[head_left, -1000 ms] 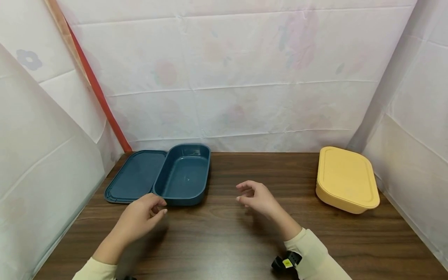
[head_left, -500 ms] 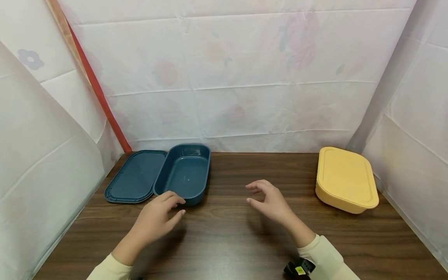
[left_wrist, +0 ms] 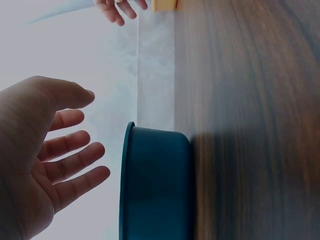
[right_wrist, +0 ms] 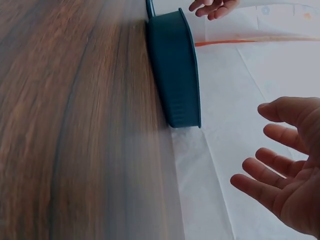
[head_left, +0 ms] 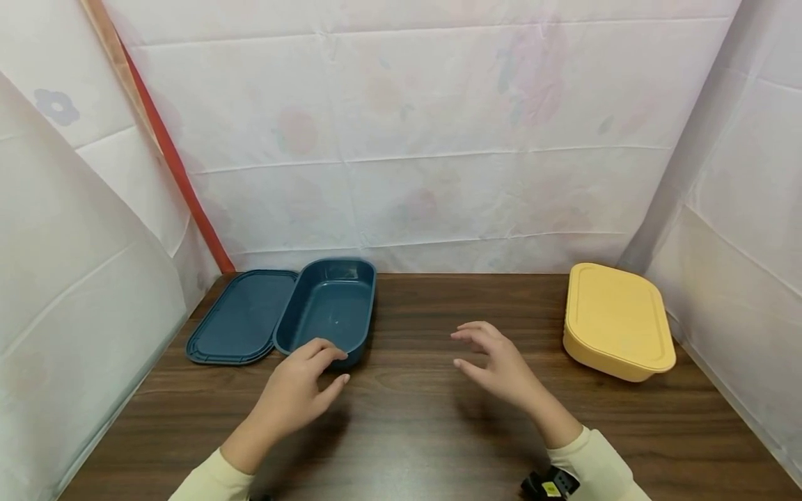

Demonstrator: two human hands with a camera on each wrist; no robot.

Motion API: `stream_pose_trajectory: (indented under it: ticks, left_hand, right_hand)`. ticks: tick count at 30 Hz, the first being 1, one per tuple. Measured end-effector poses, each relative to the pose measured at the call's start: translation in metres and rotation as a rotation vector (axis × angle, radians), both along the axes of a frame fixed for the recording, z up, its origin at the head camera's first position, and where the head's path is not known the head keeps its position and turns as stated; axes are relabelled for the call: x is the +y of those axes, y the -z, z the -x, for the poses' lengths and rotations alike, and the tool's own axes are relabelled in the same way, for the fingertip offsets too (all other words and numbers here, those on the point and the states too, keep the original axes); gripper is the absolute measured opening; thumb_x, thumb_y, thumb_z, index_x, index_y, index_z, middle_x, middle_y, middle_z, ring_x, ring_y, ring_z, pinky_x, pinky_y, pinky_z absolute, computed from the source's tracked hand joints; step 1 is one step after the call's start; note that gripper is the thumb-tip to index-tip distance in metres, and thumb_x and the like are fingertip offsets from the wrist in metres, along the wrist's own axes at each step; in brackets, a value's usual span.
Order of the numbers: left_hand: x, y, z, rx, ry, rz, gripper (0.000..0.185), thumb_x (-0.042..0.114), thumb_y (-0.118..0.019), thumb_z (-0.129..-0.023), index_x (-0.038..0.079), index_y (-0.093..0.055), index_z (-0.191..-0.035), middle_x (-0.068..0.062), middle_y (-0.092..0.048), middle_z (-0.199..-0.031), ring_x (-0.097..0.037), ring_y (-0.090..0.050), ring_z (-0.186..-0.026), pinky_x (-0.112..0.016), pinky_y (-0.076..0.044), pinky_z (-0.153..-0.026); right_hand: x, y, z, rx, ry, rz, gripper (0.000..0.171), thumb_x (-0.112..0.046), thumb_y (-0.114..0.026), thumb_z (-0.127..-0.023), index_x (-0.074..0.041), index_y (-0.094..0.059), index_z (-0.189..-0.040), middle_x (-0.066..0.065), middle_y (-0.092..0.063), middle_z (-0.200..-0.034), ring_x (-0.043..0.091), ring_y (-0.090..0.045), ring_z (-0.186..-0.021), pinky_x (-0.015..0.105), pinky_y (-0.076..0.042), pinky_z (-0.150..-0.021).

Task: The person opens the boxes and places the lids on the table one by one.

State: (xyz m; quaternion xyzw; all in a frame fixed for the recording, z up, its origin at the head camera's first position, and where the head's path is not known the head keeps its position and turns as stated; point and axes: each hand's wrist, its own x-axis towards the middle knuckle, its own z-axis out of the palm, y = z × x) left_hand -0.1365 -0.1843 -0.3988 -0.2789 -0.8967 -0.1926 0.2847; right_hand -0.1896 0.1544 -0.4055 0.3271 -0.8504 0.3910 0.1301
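A dark blue box [head_left: 328, 311] stands open and empty at the back left of the wooden table [head_left: 413, 424], and its blue lid [head_left: 243, 316] lies flat just to its left. My left hand [head_left: 301, 386] hovers over the table at the box's near end, fingers loosely spread, holding nothing. In the left wrist view the left hand [left_wrist: 47, 155] is open beside the blue box [left_wrist: 155, 182]. My right hand [head_left: 495, 362] floats mid-table, fingers relaxed and empty. The right wrist view shows the right hand [right_wrist: 282, 175] with the blue box [right_wrist: 175, 75] beyond it.
A yellow box [head_left: 617, 321] with its lid on sits at the back right of the table. White sheeting [head_left: 413, 139] walls in the back and both sides, with an orange-red strip [head_left: 166, 139] at the back left. Bare wood lies between and in front of my hands.
Both hands have drifted to the right; the left hand came from beside the lid to the blue box's near end. Neither hand has taken hold of anything.
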Motion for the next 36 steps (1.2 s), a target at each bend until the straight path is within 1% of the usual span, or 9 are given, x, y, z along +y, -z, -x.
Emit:
stream_pose_trajectory:
  ticks: [4,7,13,20,25,30,36]
  left_hand:
    - [0.004,0.002,0.001,0.011,-0.009,0.007,0.029,0.018,-0.083,-0.074,0.011,-0.07,-0.099,0.0,-0.061,-0.099,-0.017,-0.062,-0.09,-0.035,-0.056,-0.073]
    - [0.008,0.003,0.002,0.024,-0.014,0.009,0.028,0.019,-0.083,-0.075,0.01,-0.07,-0.099,-0.001,-0.061,-0.099,-0.018,-0.062,-0.091,-0.036,-0.055,-0.074]
    - [0.017,0.003,0.004,0.032,-0.016,0.002,0.028,0.019,-0.082,-0.075,0.01,-0.07,-0.099,-0.001,-0.062,-0.099,-0.019,-0.061,-0.091,-0.036,-0.055,-0.075]
    - [0.026,0.003,0.007,0.017,-0.003,0.008,0.028,0.019,-0.081,-0.076,0.011,-0.071,-0.1,0.001,-0.061,-0.099,-0.018,-0.061,-0.09,-0.036,-0.055,-0.073]
    - [0.031,0.005,0.009,0.036,0.007,0.018,0.03,0.017,-0.082,-0.074,0.009,-0.07,-0.1,-0.001,-0.062,-0.098,-0.019,-0.061,-0.089,-0.036,-0.055,-0.073]
    - [0.035,0.005,0.013,0.042,0.016,0.024,0.031,0.018,-0.083,-0.075,0.009,-0.07,-0.101,-0.002,-0.062,-0.099,-0.02,-0.062,-0.09,-0.037,-0.055,-0.074]
    - [0.042,0.005,0.016,0.034,0.027,0.013,0.029,0.018,-0.083,-0.075,0.011,-0.07,-0.1,-0.001,-0.062,-0.098,-0.019,-0.061,-0.088,-0.036,-0.055,-0.072]
  right_hand:
    - [0.006,0.001,0.0,0.088,0.02,-0.035,0.04,-0.008,-0.081,-0.079,-0.009,-0.067,-0.116,0.008,-0.059,-0.122,0.024,-0.06,-0.109,0.041,-0.055,-0.083]
    - [0.01,0.001,-0.001,0.149,0.032,-0.063,0.041,-0.008,-0.082,-0.078,-0.008,-0.066,-0.116,0.008,-0.059,-0.122,0.025,-0.059,-0.11,0.044,-0.054,-0.085]
    - [0.017,0.0,-0.004,0.231,0.055,-0.099,0.043,-0.008,-0.083,-0.076,-0.009,-0.067,-0.116,0.008,-0.059,-0.122,0.027,-0.058,-0.112,0.048,-0.051,-0.088]
    - [0.028,-0.002,-0.006,0.284,0.091,-0.128,0.044,-0.008,-0.084,-0.075,-0.01,-0.067,-0.115,0.008,-0.059,-0.122,0.027,-0.056,-0.113,0.047,-0.049,-0.089]
    - [0.035,-0.005,-0.006,0.315,0.102,-0.141,0.044,-0.007,-0.084,-0.073,-0.008,-0.067,-0.114,0.01,-0.059,-0.121,0.029,-0.057,-0.111,0.049,-0.049,-0.088]
    - [0.044,-0.006,-0.008,0.325,0.119,-0.158,0.045,-0.008,-0.084,-0.073,-0.008,-0.067,-0.114,0.01,-0.059,-0.121,0.029,-0.057,-0.112,0.047,-0.049,-0.088]
    - [0.053,-0.007,-0.009,0.334,0.143,-0.169,0.044,-0.01,-0.084,-0.072,-0.008,-0.067,-0.112,0.01,-0.06,-0.12,0.029,-0.056,-0.111,0.047,-0.048,-0.088]
